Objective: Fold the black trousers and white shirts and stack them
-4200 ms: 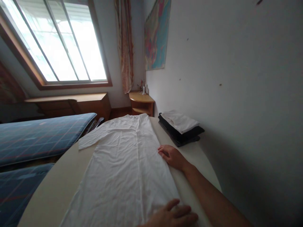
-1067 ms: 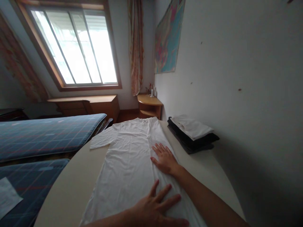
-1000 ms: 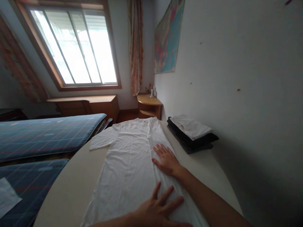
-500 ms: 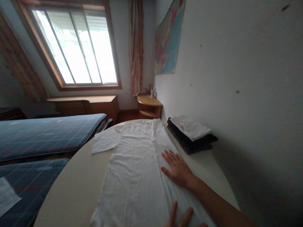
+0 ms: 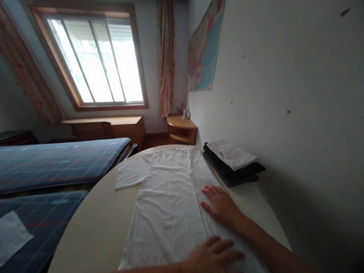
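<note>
A white short-sleeved T-shirt (image 5: 167,204) lies spread on the round cream table (image 5: 99,223), its one visible sleeve pointing left. Its right side is folded inward lengthwise, leaving a long edge down the body. My right hand (image 5: 222,207) rests on the folded part, palm down with fingers stretched out. Closer to me, my left hand (image 5: 213,256) reaches across from the lower left, slightly blurred, fingers spread over the shirt's lower part. Neither hand grips the cloth. The shirt's bottom end is partly covered by my left arm and cut off by the picture's edge.
A stack of folded dark clothes (image 5: 247,172) with a folded white garment (image 5: 234,155) on top sits by the wall at the table's right. Plaid mattresses (image 5: 62,161) stand to the left, one bearing a white sheet-like piece (image 5: 13,235). Behind is a corner shelf (image 5: 182,122).
My left hand has come farther into view over the shirt, its forearm now showing. My right hand stays on the folded side with its fingers a little closer together. The view has shifted slightly.
</note>
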A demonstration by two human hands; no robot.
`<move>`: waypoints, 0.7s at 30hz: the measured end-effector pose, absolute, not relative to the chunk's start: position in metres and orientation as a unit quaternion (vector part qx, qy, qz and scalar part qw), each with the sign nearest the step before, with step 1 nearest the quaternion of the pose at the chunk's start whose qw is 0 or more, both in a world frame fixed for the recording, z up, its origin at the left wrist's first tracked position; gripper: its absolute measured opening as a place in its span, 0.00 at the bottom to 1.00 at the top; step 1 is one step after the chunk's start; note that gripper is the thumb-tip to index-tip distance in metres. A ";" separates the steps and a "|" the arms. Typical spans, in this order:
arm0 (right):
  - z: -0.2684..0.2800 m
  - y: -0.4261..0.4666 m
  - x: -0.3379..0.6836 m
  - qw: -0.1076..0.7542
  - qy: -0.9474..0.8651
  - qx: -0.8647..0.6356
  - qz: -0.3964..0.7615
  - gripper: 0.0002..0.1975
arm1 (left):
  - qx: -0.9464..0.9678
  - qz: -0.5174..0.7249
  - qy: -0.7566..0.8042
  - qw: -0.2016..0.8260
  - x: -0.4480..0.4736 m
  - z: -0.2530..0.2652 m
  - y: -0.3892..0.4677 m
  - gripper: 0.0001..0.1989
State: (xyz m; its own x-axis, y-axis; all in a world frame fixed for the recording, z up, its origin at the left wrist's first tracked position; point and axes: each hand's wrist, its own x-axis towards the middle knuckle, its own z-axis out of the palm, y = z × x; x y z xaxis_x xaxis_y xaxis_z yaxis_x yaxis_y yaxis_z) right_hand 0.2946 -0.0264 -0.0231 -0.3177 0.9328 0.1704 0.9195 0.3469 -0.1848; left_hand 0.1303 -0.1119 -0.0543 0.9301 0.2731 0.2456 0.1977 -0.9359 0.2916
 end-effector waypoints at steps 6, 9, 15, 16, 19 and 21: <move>0.003 0.029 0.270 0.158 -0.776 -0.610 0.016 0.16 | 0.969 0.131 0.177 0.108 0.068 0.005 -0.024 0.21; -0.005 0.054 0.262 0.188 -0.768 -0.612 0.027 0.20 | 0.968 0.089 0.201 0.119 0.055 0.000 -0.008 0.29; -0.032 0.061 0.261 0.158 -0.761 -0.627 0.053 0.29 | 0.957 0.084 0.241 0.134 0.058 -0.013 -0.023 0.36; -0.034 0.058 0.262 0.154 -0.762 -0.627 0.056 0.29 | 0.957 0.086 0.242 0.135 0.059 -0.013 -0.027 0.36; -0.033 0.046 0.265 0.152 -0.763 -0.625 0.059 0.29 | 0.956 0.091 0.241 0.140 0.062 -0.011 -0.038 0.37; -0.031 0.039 0.266 0.147 -0.762 -0.628 0.059 0.30 | 0.954 0.095 0.244 0.146 0.063 -0.010 -0.046 0.37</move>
